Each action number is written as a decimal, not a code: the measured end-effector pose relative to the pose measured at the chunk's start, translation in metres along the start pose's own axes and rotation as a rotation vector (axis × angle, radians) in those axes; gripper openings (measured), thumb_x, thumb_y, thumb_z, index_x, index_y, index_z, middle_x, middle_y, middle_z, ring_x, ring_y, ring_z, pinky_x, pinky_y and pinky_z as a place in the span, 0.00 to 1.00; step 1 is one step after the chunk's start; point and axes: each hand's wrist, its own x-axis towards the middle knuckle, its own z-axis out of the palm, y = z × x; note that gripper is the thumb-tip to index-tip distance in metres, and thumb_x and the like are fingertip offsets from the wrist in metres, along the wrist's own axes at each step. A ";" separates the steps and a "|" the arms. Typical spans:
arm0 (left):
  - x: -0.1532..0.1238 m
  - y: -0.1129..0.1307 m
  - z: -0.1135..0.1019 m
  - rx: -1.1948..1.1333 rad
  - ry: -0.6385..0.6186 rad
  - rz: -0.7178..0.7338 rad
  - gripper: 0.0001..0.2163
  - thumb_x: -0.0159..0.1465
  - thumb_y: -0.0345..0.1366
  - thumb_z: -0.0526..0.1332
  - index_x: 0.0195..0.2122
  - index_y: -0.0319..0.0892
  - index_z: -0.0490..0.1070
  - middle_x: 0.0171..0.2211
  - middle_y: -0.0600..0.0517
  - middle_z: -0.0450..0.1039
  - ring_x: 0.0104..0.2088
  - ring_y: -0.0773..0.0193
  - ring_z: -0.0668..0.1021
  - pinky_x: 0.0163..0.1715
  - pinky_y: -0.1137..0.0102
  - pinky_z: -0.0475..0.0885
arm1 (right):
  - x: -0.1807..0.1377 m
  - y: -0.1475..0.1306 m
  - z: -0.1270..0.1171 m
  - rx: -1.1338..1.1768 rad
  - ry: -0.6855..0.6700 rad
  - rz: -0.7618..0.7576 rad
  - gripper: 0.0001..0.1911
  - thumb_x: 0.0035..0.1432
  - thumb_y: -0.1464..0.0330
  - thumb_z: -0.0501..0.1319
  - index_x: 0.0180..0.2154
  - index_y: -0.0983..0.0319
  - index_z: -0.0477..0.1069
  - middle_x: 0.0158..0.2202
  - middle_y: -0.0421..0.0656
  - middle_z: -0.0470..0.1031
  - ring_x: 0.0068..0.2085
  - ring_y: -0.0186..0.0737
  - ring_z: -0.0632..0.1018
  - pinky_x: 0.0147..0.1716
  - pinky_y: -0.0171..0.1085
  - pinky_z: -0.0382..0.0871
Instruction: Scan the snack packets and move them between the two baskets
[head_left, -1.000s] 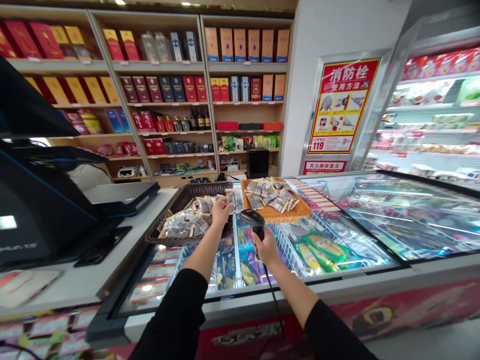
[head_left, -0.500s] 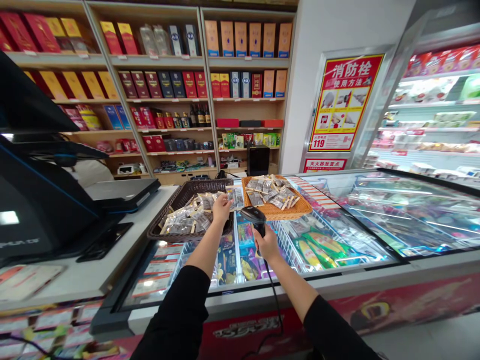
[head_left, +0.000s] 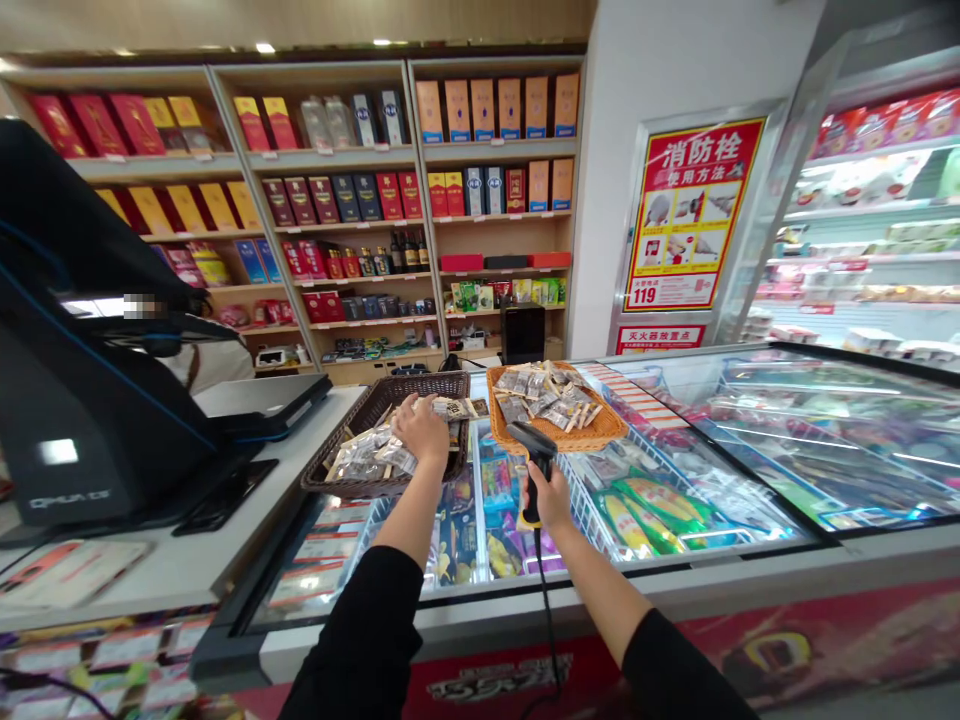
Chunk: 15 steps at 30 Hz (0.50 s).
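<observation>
My left hand (head_left: 421, 430) is over the dark brown woven basket (head_left: 311, 455), fingers bent and closed on a small clear packet (head_left: 456, 408) that sticks out to the right past the basket's rim. Beneath the hand lie several similar packets (head_left: 360, 458) with beige strips. My right hand (head_left: 551, 492) grips a black handheld barcode scanner (head_left: 534, 445) by its handle, its head pointing up and left. The scanner's cord hangs down over the freezer front. Just beyond the scanner, a light orange woven basket (head_left: 499, 425) holds more such packets.
Both baskets rest on the glass top of a chest freezer (head_left: 660, 565) with frozen packs inside. At left, a counter (head_left: 247, 520) carries a black checkout machine (head_left: 90, 430) and a flat scale (head_left: 262, 400). Shelves of boxes (head_left: 420, 220) line the back wall.
My left hand has moved left from between the baskets to over the dark basket, with the packet. My right hand and the scanner have shifted slightly right. The camera has tilted up.
</observation>
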 end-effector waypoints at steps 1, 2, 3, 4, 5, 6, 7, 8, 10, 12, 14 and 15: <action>0.000 0.005 0.002 -0.021 -0.013 0.066 0.14 0.58 0.27 0.57 0.42 0.47 0.75 0.52 0.48 0.67 0.54 0.53 0.68 0.55 0.55 0.57 | 0.003 -0.003 -0.005 -0.009 0.019 0.004 0.18 0.51 0.52 0.61 0.28 0.59 0.60 0.16 0.33 0.66 0.12 0.31 0.65 0.10 0.31 0.59; -0.001 0.010 0.006 -0.050 -0.038 0.137 0.13 0.59 0.28 0.56 0.42 0.47 0.75 0.52 0.48 0.68 0.53 0.54 0.69 0.55 0.57 0.58 | 0.008 -0.006 -0.011 -0.020 0.047 0.002 0.18 0.50 0.52 0.61 0.27 0.59 0.60 0.16 0.33 0.65 0.12 0.32 0.65 0.10 0.31 0.59; -0.002 0.018 0.011 -0.084 -0.076 0.205 0.13 0.60 0.28 0.55 0.41 0.47 0.76 0.50 0.48 0.69 0.51 0.55 0.70 0.54 0.59 0.60 | 0.014 -0.010 -0.019 -0.036 0.080 -0.006 0.18 0.51 0.52 0.61 0.26 0.58 0.60 0.15 0.33 0.65 0.12 0.32 0.65 0.10 0.31 0.59; -0.004 0.026 0.018 -0.122 -0.128 0.264 0.13 0.60 0.28 0.55 0.40 0.46 0.76 0.48 0.48 0.70 0.50 0.57 0.71 0.52 0.61 0.62 | 0.020 -0.014 -0.029 -0.055 0.117 -0.018 0.18 0.51 0.52 0.61 0.26 0.58 0.60 0.15 0.33 0.65 0.12 0.32 0.65 0.10 0.32 0.59; -0.006 0.036 0.027 -0.157 -0.194 0.314 0.13 0.59 0.27 0.54 0.40 0.45 0.76 0.47 0.48 0.71 0.48 0.58 0.72 0.51 0.64 0.63 | 0.027 -0.019 -0.040 -0.076 0.153 -0.035 0.18 0.50 0.53 0.61 0.25 0.58 0.60 0.14 0.33 0.65 0.12 0.32 0.65 0.10 0.32 0.59; -0.008 0.046 0.037 -0.185 -0.270 0.351 0.13 0.59 0.26 0.54 0.39 0.44 0.76 0.45 0.48 0.72 0.47 0.59 0.73 0.50 0.66 0.64 | 0.033 -0.022 -0.051 -0.103 0.185 -0.053 0.18 0.50 0.53 0.62 0.24 0.58 0.60 0.14 0.33 0.65 0.11 0.33 0.65 0.10 0.32 0.59; -0.012 0.057 0.049 -0.201 -0.353 0.373 0.13 0.58 0.26 0.54 0.39 0.44 0.76 0.44 0.48 0.72 0.47 0.60 0.73 0.50 0.67 0.65 | 0.040 -0.025 -0.062 -0.124 0.215 -0.070 0.18 0.50 0.53 0.62 0.24 0.58 0.60 0.14 0.34 0.65 0.11 0.33 0.65 0.10 0.32 0.59; -0.016 0.069 0.062 -0.205 -0.446 0.381 0.13 0.58 0.26 0.55 0.40 0.43 0.76 0.44 0.48 0.73 0.46 0.60 0.73 0.49 0.68 0.65 | 0.045 -0.028 -0.073 -0.141 0.243 -0.086 0.18 0.50 0.53 0.62 0.24 0.58 0.60 0.13 0.34 0.65 0.11 0.33 0.65 0.10 0.32 0.59; -0.024 0.090 0.091 -0.176 -0.654 0.347 0.13 0.57 0.27 0.57 0.41 0.42 0.76 0.44 0.47 0.75 0.46 0.60 0.74 0.49 0.68 0.65 | 0.053 -0.029 -0.090 -0.151 0.286 -0.105 0.18 0.50 0.53 0.62 0.24 0.58 0.60 0.13 0.33 0.64 0.10 0.32 0.65 0.09 0.32 0.58; -0.032 0.109 0.119 -0.122 -0.841 0.258 0.12 0.56 0.28 0.59 0.40 0.42 0.76 0.43 0.46 0.76 0.46 0.58 0.75 0.47 0.69 0.66 | 0.057 -0.027 -0.100 -0.136 0.312 -0.099 0.18 0.50 0.53 0.62 0.24 0.58 0.59 0.13 0.33 0.64 0.10 0.32 0.65 0.09 0.31 0.58; -0.038 0.122 0.145 -0.069 -0.941 0.168 0.10 0.54 0.28 0.61 0.37 0.40 0.76 0.40 0.44 0.77 0.44 0.56 0.76 0.44 0.69 0.68 | 0.058 -0.023 -0.104 -0.105 0.327 -0.080 0.19 0.50 0.53 0.62 0.24 0.58 0.59 0.13 0.33 0.65 0.11 0.32 0.66 0.09 0.31 0.58; -0.039 0.128 0.156 -0.052 -0.953 0.133 0.09 0.53 0.28 0.62 0.36 0.39 0.76 0.39 0.42 0.77 0.42 0.55 0.77 0.43 0.68 0.68 | 0.058 -0.021 -0.104 -0.091 0.337 -0.083 0.19 0.51 0.53 0.62 0.25 0.58 0.59 0.14 0.33 0.65 0.11 0.32 0.66 0.09 0.31 0.59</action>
